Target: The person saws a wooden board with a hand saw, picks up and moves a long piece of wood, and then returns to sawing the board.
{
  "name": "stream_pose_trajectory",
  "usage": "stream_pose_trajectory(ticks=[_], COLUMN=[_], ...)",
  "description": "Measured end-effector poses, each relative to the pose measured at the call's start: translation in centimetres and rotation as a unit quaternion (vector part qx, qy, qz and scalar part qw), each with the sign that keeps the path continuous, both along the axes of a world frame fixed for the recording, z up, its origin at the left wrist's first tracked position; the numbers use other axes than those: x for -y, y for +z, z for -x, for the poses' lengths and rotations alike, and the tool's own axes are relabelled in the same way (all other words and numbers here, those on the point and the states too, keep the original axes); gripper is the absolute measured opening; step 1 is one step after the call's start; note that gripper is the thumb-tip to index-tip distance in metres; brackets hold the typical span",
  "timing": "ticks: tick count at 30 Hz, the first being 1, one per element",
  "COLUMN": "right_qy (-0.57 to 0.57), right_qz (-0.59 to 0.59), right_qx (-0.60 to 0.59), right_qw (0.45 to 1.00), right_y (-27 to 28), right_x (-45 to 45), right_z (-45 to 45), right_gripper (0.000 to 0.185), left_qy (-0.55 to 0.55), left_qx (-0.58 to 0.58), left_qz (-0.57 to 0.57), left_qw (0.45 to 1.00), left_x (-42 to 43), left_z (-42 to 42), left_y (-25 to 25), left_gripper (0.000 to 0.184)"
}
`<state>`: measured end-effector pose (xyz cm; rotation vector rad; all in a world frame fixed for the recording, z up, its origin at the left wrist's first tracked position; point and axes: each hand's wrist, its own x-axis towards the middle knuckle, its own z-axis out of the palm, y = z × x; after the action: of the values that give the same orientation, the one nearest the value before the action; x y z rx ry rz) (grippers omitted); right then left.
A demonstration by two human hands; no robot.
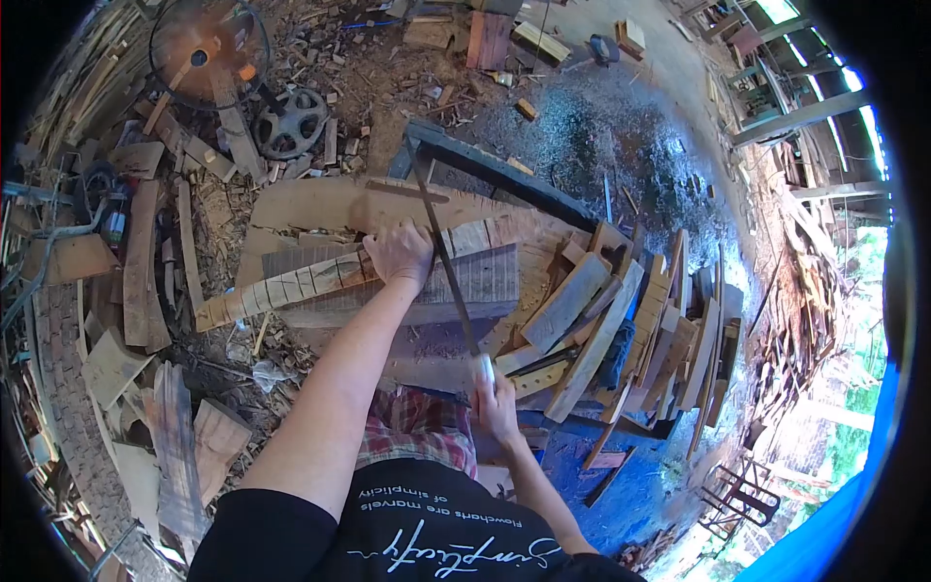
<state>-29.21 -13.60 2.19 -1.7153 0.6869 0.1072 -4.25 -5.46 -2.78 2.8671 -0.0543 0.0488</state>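
A long curved strip of wood, marked with dark crosswise lines or cuts, lies slantwise over a wider wooden block. My left hand presses down on the strip near its middle, fingers closed around its far edge. Just right of that hand, a long thin saw blade crosses the strip. My right hand is wrapped round the saw's pale handle, close to my body. Whether the blade has entered the wood cannot be made out.
Curved wood pieces are stacked at the right. A round fan and a spoked wheel stand at the far left. Boards and scraps litter the left side. A dark beam lies beyond the block.
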Motion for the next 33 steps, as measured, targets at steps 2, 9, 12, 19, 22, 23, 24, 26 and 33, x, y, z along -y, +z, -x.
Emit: stream_pose_trajectory(ticks=[2, 9, 12, 19, 22, 23, 24, 26, 33], right_qy=[0.022, -0.002, 0.006, -0.002, -0.011, -0.004, 0.004, 0.005, 0.002], right_qz=[-0.008, -0.044, -0.026, 0.013, 0.029, 0.038, 0.048, 0.023, 0.040], right_qx=[-0.020, -0.034, -0.036, 0.012, 0.015, 0.014, 0.013, -0.009, 0.002], right_qw=[1.000, 0.998, 0.999, 1.000, 0.999, 0.999, 0.999, 1.000, 0.999], right_y=[-0.9, 0.8, 1.2, -2.9, -1.0, -0.6, -0.3, 0.5, -2.7], right_x=[0.9, -0.3, 0.1, -0.4, -0.6, -0.5, -0.3, 0.2, -0.5], right_z=[-5.1, -1.8, 2.3, -7.2, -4.3, -2.2, -1.0, -0.2, -8.5], right_gripper=[0.042, 0.040, 0.039, 0.046, 0.046, 0.045, 0.045, 0.044, 0.039], left_qy=[-0.006, -0.005, -0.003, 0.007, 0.003, -0.001, -0.004, -0.001, -0.005], left_qx=[-0.019, 0.022, 0.013, -0.008, 0.012, 0.014, 0.016, 0.015, 0.046], left_qz=[-0.009, -0.008, -0.008, -0.019, -0.008, -0.003, -0.002, 0.000, -0.014], left_qw=[1.000, 1.000, 1.000, 1.000, 1.000, 1.000, 1.000, 1.000, 0.999], left_x=[0.0, -0.1, 0.1, 0.2, 0.0, 0.1, 0.0, 0.0, -0.1], left_z=[0.3, 0.1, 0.0, -0.1, -0.2, -0.3, -0.1, -0.3, -0.5], left_y=[-0.1, -0.7, -0.5, -0.8, -1.3, -1.0, -0.6, -0.6, -1.3], left_gripper=[0.022, 0.022, 0.022, 0.023, 0.023, 0.023, 0.024, 0.024, 0.025])
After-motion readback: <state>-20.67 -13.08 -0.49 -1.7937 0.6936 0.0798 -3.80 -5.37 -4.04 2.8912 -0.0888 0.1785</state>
